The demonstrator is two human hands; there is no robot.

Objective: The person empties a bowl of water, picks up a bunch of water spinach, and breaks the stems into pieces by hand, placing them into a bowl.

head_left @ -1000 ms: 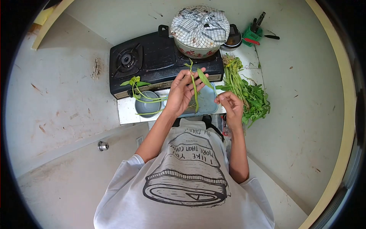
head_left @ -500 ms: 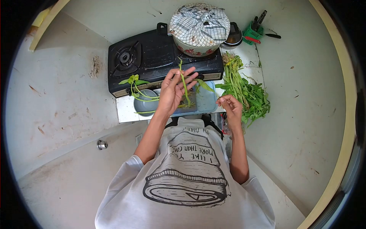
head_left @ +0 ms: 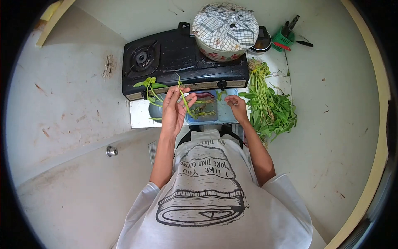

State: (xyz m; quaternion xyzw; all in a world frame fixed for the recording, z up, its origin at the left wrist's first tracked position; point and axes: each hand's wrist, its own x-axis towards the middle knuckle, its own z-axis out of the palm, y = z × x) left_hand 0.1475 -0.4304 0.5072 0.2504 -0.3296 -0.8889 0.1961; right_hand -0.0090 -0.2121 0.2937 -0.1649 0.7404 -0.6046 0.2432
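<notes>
My left hand [head_left: 175,111] is raised over the left end of the blue tray [head_left: 232,119], with a green leafy-vegetable stem [head_left: 185,102] pinched between thumb and fingers. The other fingers are partly spread. Above the tray's right part is my right hand [head_left: 238,109], its thumb and fingertips drawn together; whatever is in them is too small to make out. Stem and root scraps [head_left: 203,113] lie in the tray, along with a dark red, long, smooth object [head_left: 205,95]. Left of the tray, a grey bowl [head_left: 154,112] holds trimmed stems with leaves [head_left: 150,83], partly behind my left hand.
A black two-burner stove [head_left: 178,56] stands behind the tray, bearing a large pot [head_left: 219,53] covered with a checked cloth [head_left: 226,25]. On the right lies a big bunch of leafy greens [head_left: 271,103]. A green basket [head_left: 283,40] with knives is at the back right.
My right hand has moved left over the tray. My left hand has shifted left and slightly down with the stem. A leaf beside it is no longer seen, and the view has shifted.
</notes>
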